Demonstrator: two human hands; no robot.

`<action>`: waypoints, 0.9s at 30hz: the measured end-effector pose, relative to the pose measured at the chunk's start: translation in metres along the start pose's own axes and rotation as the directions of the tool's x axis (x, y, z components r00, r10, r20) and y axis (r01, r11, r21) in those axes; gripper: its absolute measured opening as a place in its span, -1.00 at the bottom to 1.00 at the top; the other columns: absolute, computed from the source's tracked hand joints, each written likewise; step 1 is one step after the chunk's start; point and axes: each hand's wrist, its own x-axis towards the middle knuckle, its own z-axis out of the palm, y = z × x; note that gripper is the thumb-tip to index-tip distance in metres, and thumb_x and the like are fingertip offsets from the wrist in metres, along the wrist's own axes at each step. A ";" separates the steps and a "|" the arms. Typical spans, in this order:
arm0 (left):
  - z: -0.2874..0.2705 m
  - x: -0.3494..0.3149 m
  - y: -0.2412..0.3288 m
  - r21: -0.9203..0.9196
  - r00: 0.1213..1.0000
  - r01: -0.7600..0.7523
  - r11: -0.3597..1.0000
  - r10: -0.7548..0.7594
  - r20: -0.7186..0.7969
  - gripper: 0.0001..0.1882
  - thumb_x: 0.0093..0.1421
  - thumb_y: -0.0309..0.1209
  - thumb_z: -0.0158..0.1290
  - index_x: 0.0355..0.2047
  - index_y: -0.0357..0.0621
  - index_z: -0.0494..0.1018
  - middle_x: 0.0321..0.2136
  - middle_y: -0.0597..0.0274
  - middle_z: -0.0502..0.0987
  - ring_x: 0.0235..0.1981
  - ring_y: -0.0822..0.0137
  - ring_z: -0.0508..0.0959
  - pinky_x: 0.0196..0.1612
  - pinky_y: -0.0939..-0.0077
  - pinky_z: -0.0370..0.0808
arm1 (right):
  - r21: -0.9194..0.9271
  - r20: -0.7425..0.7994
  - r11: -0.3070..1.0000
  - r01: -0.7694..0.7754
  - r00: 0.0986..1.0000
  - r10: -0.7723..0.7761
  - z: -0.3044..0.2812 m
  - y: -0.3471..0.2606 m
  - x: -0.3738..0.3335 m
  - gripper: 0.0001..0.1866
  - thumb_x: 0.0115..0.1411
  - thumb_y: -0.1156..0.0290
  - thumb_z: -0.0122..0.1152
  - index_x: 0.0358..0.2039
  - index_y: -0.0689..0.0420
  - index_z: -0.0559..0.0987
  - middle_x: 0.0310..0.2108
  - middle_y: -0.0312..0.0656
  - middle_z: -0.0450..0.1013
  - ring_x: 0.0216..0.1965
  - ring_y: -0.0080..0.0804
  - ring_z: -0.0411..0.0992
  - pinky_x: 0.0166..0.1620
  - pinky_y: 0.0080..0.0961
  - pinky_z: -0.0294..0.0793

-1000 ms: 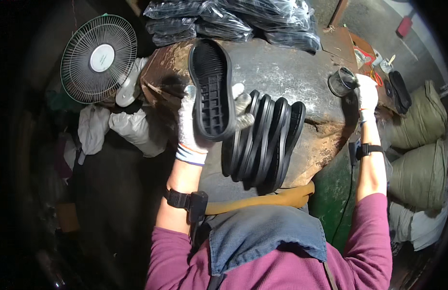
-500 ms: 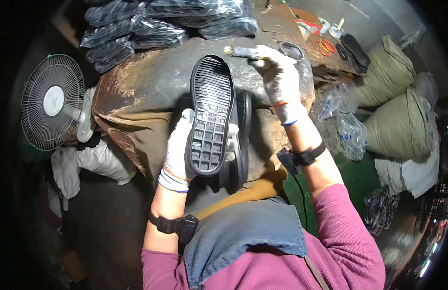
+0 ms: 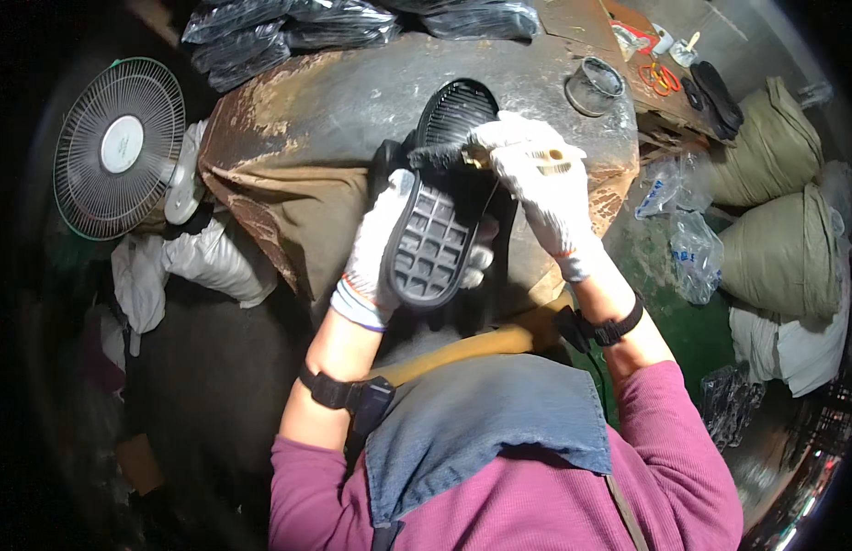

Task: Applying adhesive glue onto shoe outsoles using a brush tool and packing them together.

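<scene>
My left hand [image 3: 374, 241], in a white knitted glove, is closed round a black shoe sole [image 3: 428, 250]. The sole is tilted with its cavity side up, showing a grid of square pockets at the near end and ribs at the far end. My right hand [image 3: 541, 180], also gloved, grips a brush [image 3: 437, 157] with dark bristles and a pale handle. Its bristles lie across the middle of the sole, apparently touching it. Other dark pieces beneath and behind the sole are mostly hidden.
A round can [image 3: 595, 86] stands on the worn bench [image 3: 352, 101] at the right. Plastic-wrapped black bundles [image 3: 334, 28] lie along the back. A fan [image 3: 121, 144] is at left, full sacks [image 3: 779, 248] at right. Orange-handled scissors [image 3: 660, 79] rest on the side table.
My right hand has brought the brush from beside the can down and left onto the sole. The sole has shifted slightly in my left hand's hold. The whole view has also shifted.
</scene>
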 end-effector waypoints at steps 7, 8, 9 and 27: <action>-0.025 0.026 0.003 0.067 0.927 -0.365 0.929 0.369 -0.066 -0.39 0.54 0.03 -0.26 0.15 -0.28 0.45 -0.03 0.02 0.63 -0.05 0.18 0.65 0.05 0.22 0.61 | 0.211 0.225 0.909 -0.360 0.923 0.313 0.011 -0.040 -0.047 -0.68 0.20 0.49 0.39 -0.02 0.19 0.69 -0.09 -0.26 0.69 0.00 -0.49 0.57 0.28 -0.36 0.41; -0.028 0.028 0.007 0.128 0.912 -0.392 0.911 0.403 -0.073 -0.46 0.57 -0.06 -0.29 0.14 -0.26 0.45 -0.01 0.04 0.63 -0.06 0.24 0.66 0.03 0.31 0.63 | 0.300 0.232 0.839 -0.454 0.888 0.397 0.012 -0.046 -0.054 -0.64 0.20 0.47 0.42 0.02 0.20 0.67 -0.07 -0.25 0.68 -0.01 -0.48 0.58 0.23 -0.36 0.47; -0.038 0.025 0.015 0.025 0.930 -0.367 0.930 0.367 -0.013 -0.40 0.54 0.03 -0.24 0.18 -0.26 0.43 0.04 0.02 0.62 -0.03 0.20 0.65 0.03 0.27 0.64 | 0.298 0.239 0.838 -0.457 0.886 0.399 0.010 -0.046 -0.055 -0.64 0.20 0.47 0.42 0.02 0.20 0.67 -0.07 -0.25 0.68 -0.01 -0.48 0.58 0.23 -0.36 0.47; 0.009 -0.012 0.028 0.310 0.966 0.059 0.949 0.023 -0.256 -0.37 0.49 0.13 -0.15 0.13 -0.22 0.50 -0.17 -0.04 0.69 -0.29 0.10 0.74 -0.27 0.22 0.76 | -0.625 0.368 0.584 0.518 0.855 -0.364 -0.041 -0.014 0.051 -0.83 0.13 0.35 0.38 -0.23 -0.10 0.74 -0.33 -0.23 0.64 -0.28 -0.16 0.60 -0.15 -0.34 0.59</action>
